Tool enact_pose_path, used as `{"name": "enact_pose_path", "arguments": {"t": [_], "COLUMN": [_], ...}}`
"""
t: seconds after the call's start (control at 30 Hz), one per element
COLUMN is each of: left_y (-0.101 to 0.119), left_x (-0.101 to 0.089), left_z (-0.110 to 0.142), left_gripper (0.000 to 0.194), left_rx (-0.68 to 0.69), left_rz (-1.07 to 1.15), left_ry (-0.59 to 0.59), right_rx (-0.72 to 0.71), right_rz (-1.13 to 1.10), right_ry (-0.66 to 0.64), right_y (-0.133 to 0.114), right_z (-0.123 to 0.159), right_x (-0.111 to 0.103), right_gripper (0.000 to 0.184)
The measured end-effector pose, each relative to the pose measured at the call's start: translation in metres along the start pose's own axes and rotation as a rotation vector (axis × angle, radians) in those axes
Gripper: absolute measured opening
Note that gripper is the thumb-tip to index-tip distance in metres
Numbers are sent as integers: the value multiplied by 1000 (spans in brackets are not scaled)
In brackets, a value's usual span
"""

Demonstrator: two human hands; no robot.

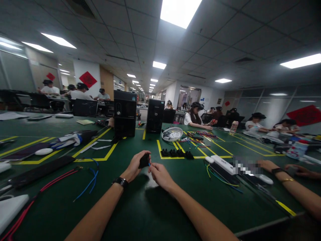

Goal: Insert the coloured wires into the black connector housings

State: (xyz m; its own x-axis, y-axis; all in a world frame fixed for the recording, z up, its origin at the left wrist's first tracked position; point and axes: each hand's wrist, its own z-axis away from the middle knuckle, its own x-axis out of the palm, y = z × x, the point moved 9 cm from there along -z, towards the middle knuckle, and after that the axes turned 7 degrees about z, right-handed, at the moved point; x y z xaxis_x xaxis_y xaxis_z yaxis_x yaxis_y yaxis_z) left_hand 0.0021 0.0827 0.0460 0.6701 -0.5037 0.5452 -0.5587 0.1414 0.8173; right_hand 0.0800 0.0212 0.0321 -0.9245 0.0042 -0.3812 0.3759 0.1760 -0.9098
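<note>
Over the green table [125, 207], my left hand [134, 166] is closed around a small black block [143, 161]. My right hand [160, 174] meets it from the right, thumb and forefinger pinched on a thin blue piece [149, 164] at the block's edge. That piece looks like a wire, but its ends are hidden by the fingers. Just beyond my hands lies a row of small black parts [173, 153]. To the left, loose blue wires [94, 177] rest on the tabletop.
Red wires [55, 180] and a long black case [42, 171] lie at left. Two black computer towers [125, 113] stand behind, beside a white round basket [172, 134]. A white power strip [222, 164] is at right, near another person's arm [288, 180]. Other people sit farther off.
</note>
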Motion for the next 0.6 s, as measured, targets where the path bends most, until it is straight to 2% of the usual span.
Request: {"name": "enact_pose_path", "arguments": {"t": [0.2, 0.33, 0.47, 0.53, 0.6], "left_y": [-3, -3, -5, -9, -13], "left_x": [-13, -10, -2, -3, -6], "left_z": [-6, -9, -8, -6, -4], "left_gripper": [27, 26, 29, 32, 36], "left_rx": [73, 129, 145, 108, 69], "left_rz": [-25, 8, 179, 240, 278], "left_ry": [72, 90, 137, 181, 226], "right_rx": [81, 75, -53, -135, -179], "right_rz": [-76, -59, 175, 333, 427], "right_ry": [-23, 9, 173, 237, 243], "right_y": [4, -7, -24, -30, -31], "right_z": [-4, -7, -2, 3, 6], "right_x": [0, -14, -29, -27, -21], "right_gripper": [19, 25, 31, 32, 34]}}
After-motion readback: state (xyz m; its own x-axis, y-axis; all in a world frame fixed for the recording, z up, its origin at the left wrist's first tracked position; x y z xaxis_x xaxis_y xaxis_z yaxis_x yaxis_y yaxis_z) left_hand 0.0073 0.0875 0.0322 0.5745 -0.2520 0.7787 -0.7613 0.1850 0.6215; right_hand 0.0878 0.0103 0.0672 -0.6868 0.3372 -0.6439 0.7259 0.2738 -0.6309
